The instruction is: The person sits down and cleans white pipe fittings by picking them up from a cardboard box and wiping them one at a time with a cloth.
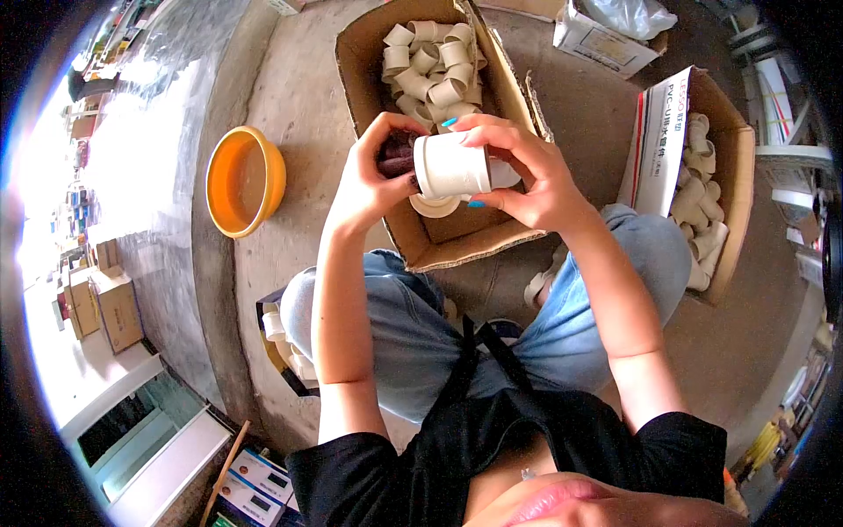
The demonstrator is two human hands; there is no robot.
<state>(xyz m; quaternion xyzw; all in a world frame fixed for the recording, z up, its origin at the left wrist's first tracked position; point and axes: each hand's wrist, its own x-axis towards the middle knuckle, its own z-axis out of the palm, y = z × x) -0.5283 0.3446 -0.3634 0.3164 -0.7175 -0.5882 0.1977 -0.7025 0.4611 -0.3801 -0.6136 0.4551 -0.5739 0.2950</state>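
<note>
A white pipe fitting [452,166] is held up over a cardboard box [421,249]. My right hand [527,171] grips it from the right, with blue-nailed fingers above and below. On its other side, my left hand [383,171] is closed round a dark maroon cloth [398,153] that touches the fitting's left end. Several white fittings [437,66] fill the far part of the box. Just under the held fitting, another round white piece [435,206] shows partly; how it is supported is hidden.
An orange basin [247,182] stands on the floor at the left. On the right is an open carton [736,176] with several white fittings. A white box [597,42] with clear plastic is at the back. Near my left knee sits a container of white pieces [295,351].
</note>
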